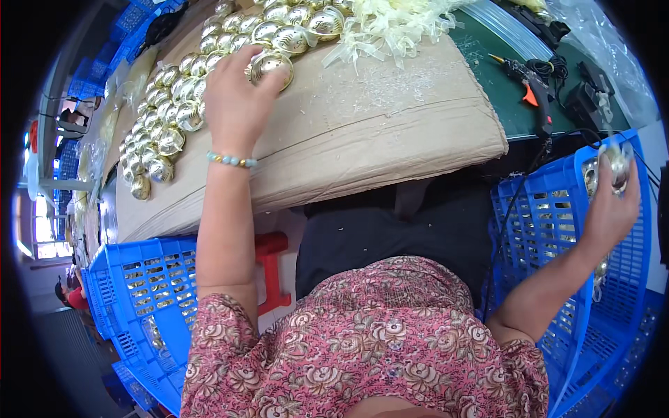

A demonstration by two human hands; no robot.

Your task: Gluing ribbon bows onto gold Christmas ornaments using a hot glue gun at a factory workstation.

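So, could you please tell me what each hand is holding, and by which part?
Left hand: fingertips on the rim of a shiny gold metal bell. Right hand: a similar silvery-gold bell above the blue plastic crate; the exact grip spot is unclear.

Desk [519, 111] surface dark green, mostly covered by a brown cardboard sheet [362, 132]. Bright window [43, 230] at far left edge, daylight coming in. Stacked blue crates [132, 21] line the upper left. Red stool [273, 268] on pale floor [282, 226] under the desk edge.
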